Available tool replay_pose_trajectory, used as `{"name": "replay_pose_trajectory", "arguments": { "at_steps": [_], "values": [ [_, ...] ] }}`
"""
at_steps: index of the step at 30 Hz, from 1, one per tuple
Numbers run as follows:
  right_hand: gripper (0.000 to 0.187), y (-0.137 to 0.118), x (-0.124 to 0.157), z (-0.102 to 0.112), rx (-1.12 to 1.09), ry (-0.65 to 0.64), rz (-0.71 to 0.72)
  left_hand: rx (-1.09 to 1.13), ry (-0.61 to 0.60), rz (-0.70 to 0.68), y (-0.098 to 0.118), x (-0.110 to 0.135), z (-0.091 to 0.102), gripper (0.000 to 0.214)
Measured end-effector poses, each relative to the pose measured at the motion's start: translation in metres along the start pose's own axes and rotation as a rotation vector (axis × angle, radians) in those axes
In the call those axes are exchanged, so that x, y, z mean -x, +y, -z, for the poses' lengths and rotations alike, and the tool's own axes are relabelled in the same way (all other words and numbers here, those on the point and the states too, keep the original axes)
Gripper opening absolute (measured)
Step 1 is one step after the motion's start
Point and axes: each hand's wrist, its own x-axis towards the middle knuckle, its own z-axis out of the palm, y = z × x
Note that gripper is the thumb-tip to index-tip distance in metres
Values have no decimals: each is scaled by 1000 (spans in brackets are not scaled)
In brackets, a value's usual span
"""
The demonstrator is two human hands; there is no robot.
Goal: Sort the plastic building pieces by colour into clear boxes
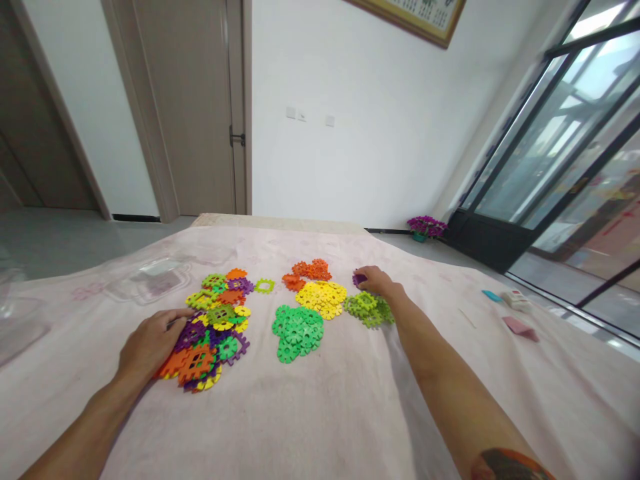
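Right hand [375, 281] pinches purple piece [358, 280]; left hand [154, 339] (grip unclear) touches mixed pile [220, 315].

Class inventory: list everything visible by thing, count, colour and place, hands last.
mixed pile: 1, multicoloured, left
loose piece: 1, lime, beside mixed pile
sorted piles: 4, orange, yellow, green, lime, centre
purple piece: 1, purple, in right hand
cloth: 1, pale pink, underneath
clear packaging: count unclear, transparent, cloth's left
small items: 4, blue, white, pink, pale, cloth's right
flowers: count unclear, purple, back right
pot: 1, green, under flowers
wall: 1, white, back
picture: 1, gold-framed, top
wall plates: 3, white, on wall
doors: 2, brown, left
glass panels: several, dark-framed, right
left hand: 1, bare, at mixed pile
right hand: 1, bare, by lime pile
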Motion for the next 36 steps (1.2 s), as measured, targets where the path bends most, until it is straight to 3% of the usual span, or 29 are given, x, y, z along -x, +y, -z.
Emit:
{"name": "replay_pose_trajectory", "arguments": {
  "at_steps": [7,13,17,24,27,30,33,36],
  "values": [
    [47,-3,10,5,27,39,0,-8,-1,8,3,1,2,40],
    [41,-27,67,-12,22,106,132,-18,-17,9,4,1,2,42],
    [37,-32,93,-29,43,178,75,-28,-9,8,5,2,4,42],
    [38,-30,90,-25,65,269,-53,-12,5,25,9,4,5,41],
    [40,-50,96,-22,-37,352,128,-10,2,30,8,4,4,40],
    [34,-85,108,-25,-292,388,374,-11,5,28,7,3,4,40],
    [43,-122,122,-36,-484,332,575,-18,12,20,7,4,4,40],
    [51,-150,134,-51,-530,218,666,-24,22,20,9,5,5,40]
  ]
}}
